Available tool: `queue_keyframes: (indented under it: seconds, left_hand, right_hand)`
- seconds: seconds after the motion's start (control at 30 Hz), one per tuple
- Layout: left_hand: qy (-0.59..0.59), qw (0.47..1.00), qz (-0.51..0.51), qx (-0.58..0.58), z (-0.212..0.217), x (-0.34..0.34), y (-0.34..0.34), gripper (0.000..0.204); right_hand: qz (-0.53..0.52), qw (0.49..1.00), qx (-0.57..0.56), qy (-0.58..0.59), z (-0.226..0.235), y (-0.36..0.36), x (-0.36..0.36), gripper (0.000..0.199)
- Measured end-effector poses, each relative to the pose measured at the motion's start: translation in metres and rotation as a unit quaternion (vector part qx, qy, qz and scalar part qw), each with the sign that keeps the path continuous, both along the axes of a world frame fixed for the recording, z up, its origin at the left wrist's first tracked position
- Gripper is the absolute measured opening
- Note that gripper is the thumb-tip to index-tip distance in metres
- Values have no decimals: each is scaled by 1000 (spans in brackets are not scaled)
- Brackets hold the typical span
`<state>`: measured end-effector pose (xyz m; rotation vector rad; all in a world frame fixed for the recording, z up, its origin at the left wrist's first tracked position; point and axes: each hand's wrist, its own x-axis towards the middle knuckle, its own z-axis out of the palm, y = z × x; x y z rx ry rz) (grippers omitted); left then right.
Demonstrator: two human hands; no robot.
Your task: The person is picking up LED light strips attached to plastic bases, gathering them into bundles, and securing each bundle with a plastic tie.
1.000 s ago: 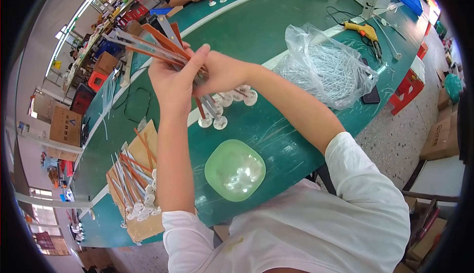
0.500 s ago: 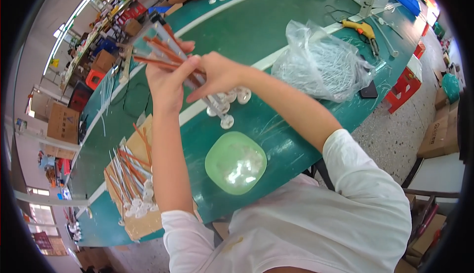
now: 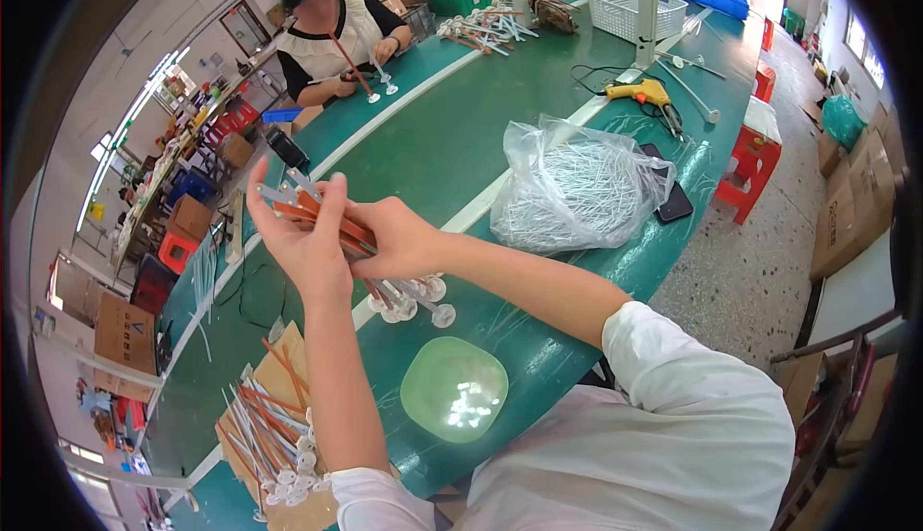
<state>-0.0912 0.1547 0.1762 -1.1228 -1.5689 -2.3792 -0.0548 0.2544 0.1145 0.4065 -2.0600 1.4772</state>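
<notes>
The left hand [image 3: 300, 235] and the right hand [image 3: 404, 241] are both closing around a bunch of orange and white sticks [image 3: 306, 206], holding it up above the green table [image 3: 423, 147]. The round white ends [image 3: 415, 298] of the sticks are hanging down below the hands. A light green bowl [image 3: 454, 389] is sitting on the table near the person. A clear plastic bag of white sticks [image 3: 577, 185] is lying to the right. More sticks are lying on a cardboard sheet [image 3: 279, 425] at the left.
</notes>
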Motion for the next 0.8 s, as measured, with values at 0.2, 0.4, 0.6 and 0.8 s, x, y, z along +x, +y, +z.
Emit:
queue_keyframes:
  seconds: [0.2,0.4,0.6,0.8]
  left_hand:
    - [45,998,-14,-32,13,-3,-3,68]
    - [-43,991,-4,-130,-12,-13,-14,16]
    - [67,984,86,-139,-5,-3,-21,24]
    - [91,961,69,-253,-8,-4,-27,55]
  right_hand:
    - [-16,998,12,-57,12,-8,-3,42]
    - [-35,998,27,-46,-10,-18,-15,34]
    - [-14,1000,14,-22,-3,-23,-5,38]
    - [-31,994,-100,36,-23,-36,-16,21]
